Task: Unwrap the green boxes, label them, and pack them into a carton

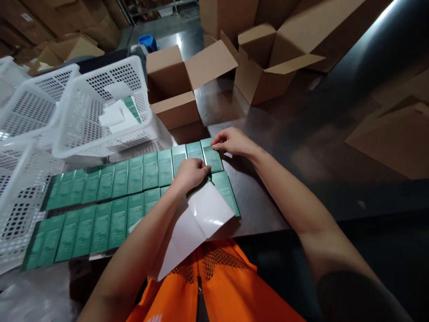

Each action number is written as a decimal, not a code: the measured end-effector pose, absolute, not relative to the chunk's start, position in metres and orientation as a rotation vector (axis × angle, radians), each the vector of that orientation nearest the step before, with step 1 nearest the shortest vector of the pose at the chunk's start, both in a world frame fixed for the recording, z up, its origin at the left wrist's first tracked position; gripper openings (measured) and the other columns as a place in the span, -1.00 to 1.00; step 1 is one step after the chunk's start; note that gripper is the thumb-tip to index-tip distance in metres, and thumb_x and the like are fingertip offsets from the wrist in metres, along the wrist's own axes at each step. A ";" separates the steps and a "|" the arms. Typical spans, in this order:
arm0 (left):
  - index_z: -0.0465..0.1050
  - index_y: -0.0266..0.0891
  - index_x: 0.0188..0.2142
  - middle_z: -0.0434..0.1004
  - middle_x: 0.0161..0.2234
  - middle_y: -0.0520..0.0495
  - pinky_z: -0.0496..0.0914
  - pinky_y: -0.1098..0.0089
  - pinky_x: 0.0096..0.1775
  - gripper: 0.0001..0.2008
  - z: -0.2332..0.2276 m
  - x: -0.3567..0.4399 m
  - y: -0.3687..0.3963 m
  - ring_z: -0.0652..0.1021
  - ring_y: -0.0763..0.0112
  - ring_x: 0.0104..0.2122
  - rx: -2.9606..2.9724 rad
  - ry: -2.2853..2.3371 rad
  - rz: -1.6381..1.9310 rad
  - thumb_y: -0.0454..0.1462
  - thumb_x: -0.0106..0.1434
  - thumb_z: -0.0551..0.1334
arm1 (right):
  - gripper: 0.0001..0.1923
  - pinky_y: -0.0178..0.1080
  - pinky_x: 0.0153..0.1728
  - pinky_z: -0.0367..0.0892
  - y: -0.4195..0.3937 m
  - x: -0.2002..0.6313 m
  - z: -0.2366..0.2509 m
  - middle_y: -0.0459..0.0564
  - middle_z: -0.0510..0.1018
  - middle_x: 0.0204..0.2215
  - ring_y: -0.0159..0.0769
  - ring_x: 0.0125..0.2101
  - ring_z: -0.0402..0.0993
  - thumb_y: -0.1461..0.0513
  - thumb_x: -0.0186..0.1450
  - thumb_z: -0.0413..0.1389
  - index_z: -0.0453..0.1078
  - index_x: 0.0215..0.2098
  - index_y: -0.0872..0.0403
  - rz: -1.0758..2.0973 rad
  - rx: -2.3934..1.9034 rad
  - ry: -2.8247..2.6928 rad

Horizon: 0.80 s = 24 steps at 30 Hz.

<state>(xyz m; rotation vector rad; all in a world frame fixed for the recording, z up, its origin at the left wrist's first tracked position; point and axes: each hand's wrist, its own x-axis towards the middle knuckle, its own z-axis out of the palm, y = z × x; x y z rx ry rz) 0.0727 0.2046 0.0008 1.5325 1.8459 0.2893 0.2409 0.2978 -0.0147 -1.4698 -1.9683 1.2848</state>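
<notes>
Two rows of flat green boxes lie side by side on a dark table. My right hand has its fingertips on the far end of the rightmost box in the back row. My left hand is curled at the near end of that box, fingers closed over its edge. A glossy white sheet lies under my left forearm and hangs off the table's near edge over my orange vest.
White perforated baskets stand at the left, one holding white and green packs. Open cardboard boxes sit behind the rows. Flattened cardboard lies at the right. Clear plastic wrap bunches at the bottom left.
</notes>
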 end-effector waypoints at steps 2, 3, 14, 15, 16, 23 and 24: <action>0.29 -0.15 -0.68 0.20 -0.71 0.04 0.08 0.32 -0.43 -0.66 0.001 0.073 0.205 0.28 0.34 -0.59 1.536 1.853 0.285 -0.18 0.18 0.26 | -0.89 -0.32 -0.45 0.26 0.298 0.240 -0.015 -0.05 0.56 -0.56 -0.36 -0.50 0.42 0.30 0.16 0.31 0.62 -0.31 0.13 1.289 -1.446 -1.951; 0.30 -0.15 -0.68 0.22 -0.71 0.03 0.08 0.32 -0.43 -0.66 0.001 0.073 0.205 0.29 0.32 -0.58 1.542 1.859 0.281 -0.19 0.17 0.27 | -0.91 -0.32 -0.45 0.25 0.297 0.240 -0.015 -0.06 0.55 -0.57 -0.35 -0.50 0.41 0.31 0.15 0.32 0.62 -0.33 0.13 1.286 -1.436 -1.942; 0.37 -0.15 -0.66 0.37 -0.64 -0.05 0.13 0.29 -0.42 -0.71 0.012 0.071 0.192 0.38 0.25 -0.54 1.650 1.852 0.297 -0.22 0.12 0.35 | -0.18 -0.26 -0.16 0.29 0.283 0.239 -0.007 0.12 0.44 0.02 -0.21 -0.15 0.42 0.16 0.10 0.40 0.23 0.27 0.07 0.820 -1.493 -2.082; 0.41 -0.15 -0.62 0.38 -0.63 -0.03 0.13 0.30 -0.43 -0.72 0.017 0.067 0.182 0.37 0.27 -0.54 1.643 1.821 0.310 -0.15 0.14 0.34 | -0.15 -0.27 -0.17 0.29 0.282 0.238 -0.010 0.13 0.44 0.01 -0.25 -0.18 0.43 0.13 0.14 0.37 0.15 0.31 0.10 0.850 -1.473 -2.067; 0.46 -0.15 -0.57 0.38 -0.63 -0.01 0.14 0.31 -0.43 -0.71 0.023 0.061 0.171 0.37 0.29 -0.55 1.628 1.774 0.325 -0.08 0.19 0.31 | -0.17 -0.27 -0.20 0.29 0.280 0.236 -0.013 0.14 0.46 -0.02 -0.28 -0.23 0.43 0.12 0.19 0.33 0.13 0.32 0.13 0.886 -1.453 -2.058; 0.64 -0.09 -0.38 0.34 -0.66 -0.03 0.31 0.25 -0.41 -0.46 0.056 -0.037 0.083 0.43 0.24 -0.55 1.320 1.884 0.749 0.06 0.39 -0.04 | -0.37 -0.11 -0.43 0.22 0.292 0.217 -0.039 -0.06 0.42 -0.50 -0.27 -0.55 0.32 0.18 0.04 0.43 0.36 0.04 0.05 0.922 -1.508 -1.944; 0.64 -0.08 -0.40 0.36 -0.66 -0.05 0.33 0.24 -0.42 -0.46 0.059 -0.059 0.070 0.44 0.24 -0.54 1.230 2.042 0.857 0.06 0.39 -0.02 | -0.39 -0.09 -0.47 0.21 0.294 0.215 -0.041 -0.09 0.40 -0.56 -0.27 -0.59 0.31 0.16 -0.03 0.46 0.39 -0.05 -0.01 0.926 -1.548 -1.859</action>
